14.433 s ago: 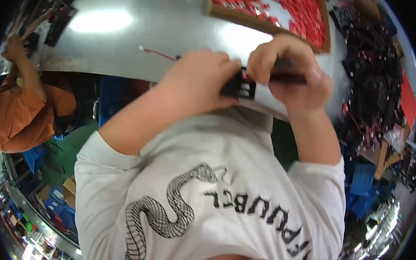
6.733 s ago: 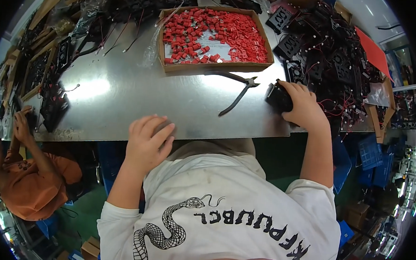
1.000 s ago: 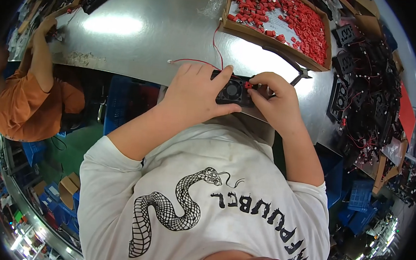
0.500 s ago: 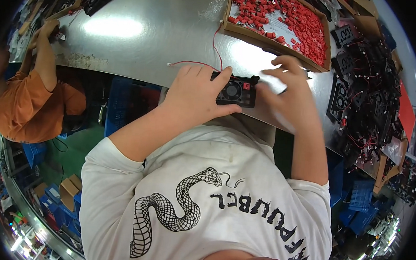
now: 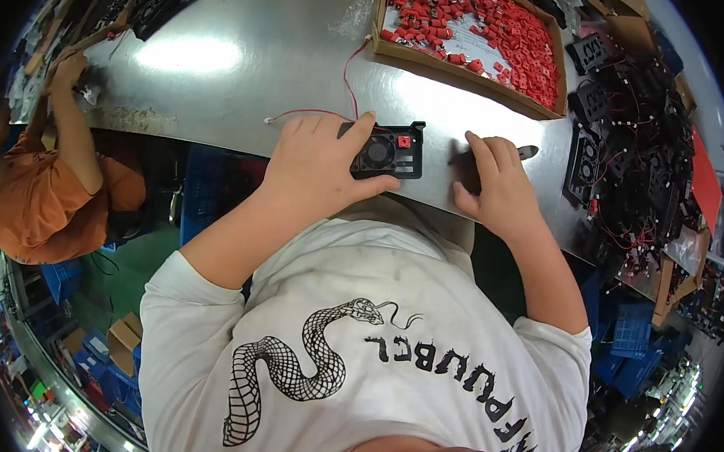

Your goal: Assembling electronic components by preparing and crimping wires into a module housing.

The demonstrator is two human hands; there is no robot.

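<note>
Black fan housing point(image 5: 390, 154) lies nearside of the carton point(image 5: 462, 78), long axis left-right, left hand point(image 5: 310, 158) (the nearer) clasping its left end; right hand point(image 5: 501, 183), fingers parted at a dark tool point(image 5: 529, 152), hold uncertain, has it leftward.

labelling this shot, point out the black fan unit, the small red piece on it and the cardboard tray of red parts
Black fan unit point(image 5: 379, 152): head view, on the round fan
Small red piece point(image 5: 404, 142): head view, middle of its face
Cardboard tray point(image 5: 438, 68): head view, near wall
</note>
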